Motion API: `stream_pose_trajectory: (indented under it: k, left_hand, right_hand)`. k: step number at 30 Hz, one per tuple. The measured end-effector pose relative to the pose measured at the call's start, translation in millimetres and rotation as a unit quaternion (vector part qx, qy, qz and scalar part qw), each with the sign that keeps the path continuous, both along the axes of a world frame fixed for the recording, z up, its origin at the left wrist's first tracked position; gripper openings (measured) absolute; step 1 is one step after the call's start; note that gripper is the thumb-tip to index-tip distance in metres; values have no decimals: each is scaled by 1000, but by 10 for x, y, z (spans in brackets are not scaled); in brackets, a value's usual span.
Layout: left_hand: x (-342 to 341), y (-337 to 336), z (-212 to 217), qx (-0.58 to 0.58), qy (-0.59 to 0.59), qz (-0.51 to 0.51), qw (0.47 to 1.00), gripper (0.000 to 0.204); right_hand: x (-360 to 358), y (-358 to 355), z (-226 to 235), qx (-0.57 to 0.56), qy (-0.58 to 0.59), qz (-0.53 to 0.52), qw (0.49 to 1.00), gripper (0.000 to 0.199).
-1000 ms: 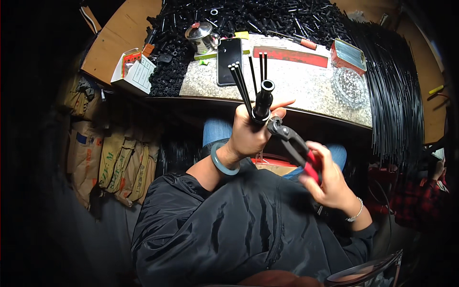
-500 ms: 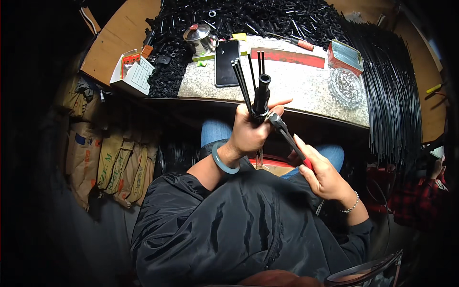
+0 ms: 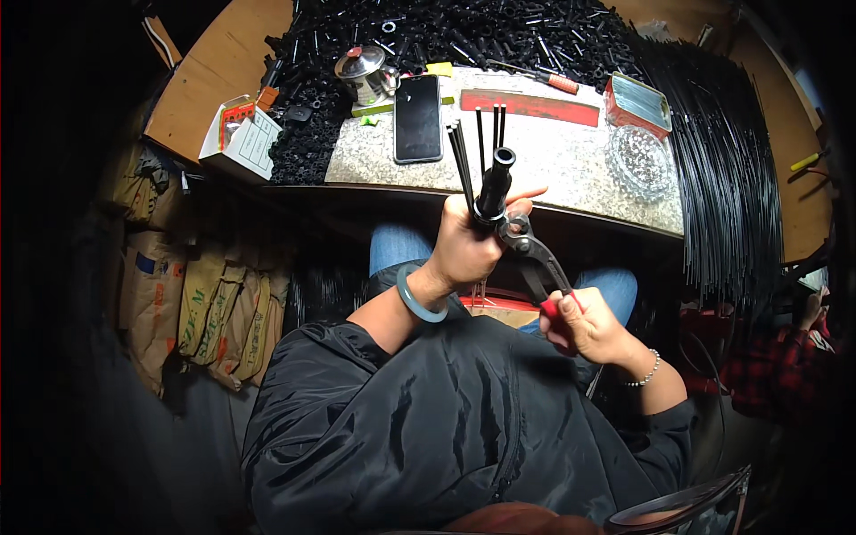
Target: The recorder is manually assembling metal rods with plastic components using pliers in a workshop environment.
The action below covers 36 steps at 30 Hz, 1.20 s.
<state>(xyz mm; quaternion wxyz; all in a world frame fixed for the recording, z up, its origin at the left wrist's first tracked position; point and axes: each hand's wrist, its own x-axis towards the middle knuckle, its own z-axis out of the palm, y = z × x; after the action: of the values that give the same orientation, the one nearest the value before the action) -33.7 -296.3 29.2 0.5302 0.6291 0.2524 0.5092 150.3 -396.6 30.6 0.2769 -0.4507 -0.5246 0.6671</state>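
Note:
My left hand (image 3: 469, 248), with a pale bangle at its wrist, is closed round a black tube (image 3: 493, 191) with a hollow, flared top. Several thin black rods (image 3: 461, 160) with pale tips rise beside the tube from the same grip. My right hand (image 3: 590, 328) is wrapped round the red handles of a pair of pliers (image 3: 540, 265). The pliers' metal head lies against the left hand's fingers, close to the collar low on the tube. What the jaws grip, if anything, is hidden. Below the left hand, thin metal ends show.
A table with a pale speckled board (image 3: 366, 156) bears a phone (image 3: 418, 120), a metal cup (image 3: 364, 78), a red strip (image 3: 530, 107), a glass dish (image 3: 640, 160) and boxes. Black parts (image 3: 464, 36) heap behind; long black rods (image 3: 727, 169) overhang the right edge. Sacks (image 3: 209, 308) stand left.
The pliers have turned from edge-on, so that their pivot and both handles show, and the handles have spread a little. The tube and rods have shifted slightly right and down.

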Motion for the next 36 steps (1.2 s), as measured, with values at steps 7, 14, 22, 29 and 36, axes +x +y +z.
stream_pose_trajectory:
  k: [7,14,22,29,36]
  left_hand:
    - [-158,68,-7,-20,61,73,995,25]
    - [-63,54,69,1,71,66,995,23]
    - [-41,66,100,47,53,47,996,21]
    - [-26,73,66,6,37,42,998,20]
    - [135,67,-11,106,64,61,990,22]
  right_hand:
    - [598,668,-365,329,-190,-165,910,10]
    - [1293,1354,-6,173,-689,-180,680,19]
    - [1369,1463,-60,137,-692,-194,682,20]
    - [1242,1287,-25,267,-615,-330,665,20]
    - [-68,757,159,628,-151,-214,733,16]
